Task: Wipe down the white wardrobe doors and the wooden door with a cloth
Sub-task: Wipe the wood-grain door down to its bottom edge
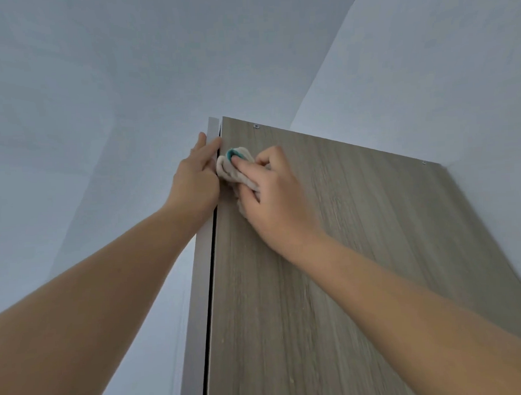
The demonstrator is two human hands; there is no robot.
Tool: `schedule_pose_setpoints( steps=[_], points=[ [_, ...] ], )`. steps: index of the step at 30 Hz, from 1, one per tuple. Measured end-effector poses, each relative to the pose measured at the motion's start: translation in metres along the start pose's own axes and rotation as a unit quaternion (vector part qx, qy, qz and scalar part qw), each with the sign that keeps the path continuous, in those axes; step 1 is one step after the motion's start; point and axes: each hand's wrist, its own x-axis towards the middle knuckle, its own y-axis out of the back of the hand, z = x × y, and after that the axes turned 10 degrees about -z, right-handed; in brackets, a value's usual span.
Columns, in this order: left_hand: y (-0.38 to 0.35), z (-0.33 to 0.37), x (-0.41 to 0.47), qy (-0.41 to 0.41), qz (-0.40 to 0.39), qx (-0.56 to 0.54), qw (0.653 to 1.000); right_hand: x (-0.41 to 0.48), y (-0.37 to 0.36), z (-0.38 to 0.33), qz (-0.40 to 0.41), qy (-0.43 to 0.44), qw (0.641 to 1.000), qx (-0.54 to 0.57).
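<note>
The right hand point(271, 194) presses a cloth point(227, 172) flat against the door point(344, 253), close to the door's upper left corner. Its forefinger lies stretched out over the cloth while the other fingers are curled in, bunching the fabric under the palm; the thumb is hidden beneath the hand, so how it grips cannot be told. The left hand point(195, 176) rests on the strip point(198, 303) that runs along the door's left edge, its fingers straight and held close together, laid flat along the strip and pointing upward. Its fingertips reach near the strip's top end, and its near side sits just beside the cloth. The cloth is beige, soft and crumpled into folds, with a small teal patch showing at the forefinger's tip; much of it is covered by the right hand. The door is a flat panel with grey-brown wood grain running lengthwise, matt in finish, and two small screws point(256, 126) sit near its top edge, one toward each corner. The strip is pale grey, smooth and narrow, and a thin dark gap point(210, 273) divides it from the door. Behind everything stands a plain bluish-white wall point(72, 85). Both forearms are bare and run out of view at the lower edge, and the door's lower part is cut off there as well.
</note>
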Motion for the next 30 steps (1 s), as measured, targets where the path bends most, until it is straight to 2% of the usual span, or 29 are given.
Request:
schedule_pose_setpoints(
  steps=[4, 9, 17, 22, 26, 30],
  points=[
    [-0.001, 0.000, -0.001, -0.001, 0.008, 0.017, 1.000, -0.001, 0.002, 0.004, 0.002, 0.002, 1.000, 0.003],
    [-0.003, 0.005, -0.007, 0.000, 0.027, 0.124, 0.992, 0.002, 0.010, 0.026, 0.033, -0.042, 0.998, -0.016],
    [-0.005, 0.007, -0.017, 0.001, 0.032, 0.203, 0.979, -0.023, 0.062, 0.111, 0.062, -0.186, 0.978, -0.077],
    [-0.005, 0.009, -0.020, -0.002, 0.036, 0.215, 0.976, -0.061, 0.103, 0.169, 0.069, -0.308, 0.941, -0.123],
    [-0.007, 0.012, -0.022, -0.003, 0.041, 0.225, 0.973, -0.098, 0.138, 0.206, 0.086, -0.437, 0.885, -0.133],
    [-0.007, 0.013, -0.023, -0.003, 0.046, 0.231, 0.972, -0.124, 0.154, 0.223, 0.081, -0.498, 0.843, -0.185]
  ],
)
